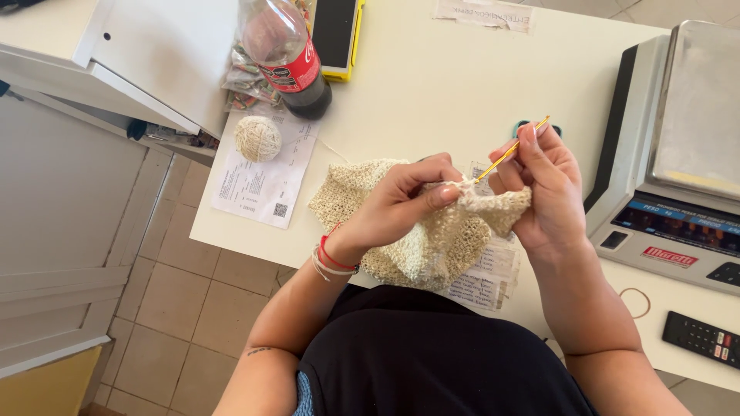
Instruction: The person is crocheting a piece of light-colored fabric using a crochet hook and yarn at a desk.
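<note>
Head view of crochet work at a white tabletop [432,85], read from near to far. Nearest the body, the left hand [401,202] is pinching the upper edge of a cream crocheted piece [432,246], thumb and forefinger closed on the fabric just beside the working loop; the piece is hanging between both hands and draping over the tabletop edge. The right hand [543,189] is gripping a yellow crochet hook [510,149], whose long axis is slanting from upper right down to lower left, its tip meeting the fabric at the left fingertips. Both hands are equally close to that stitch. Farther off, a ball of yarn [258,138] is resting on a printed sheet [266,181], with a plastic bottle [289,58] behind and a weighing scale [678,154] to the right
</note>
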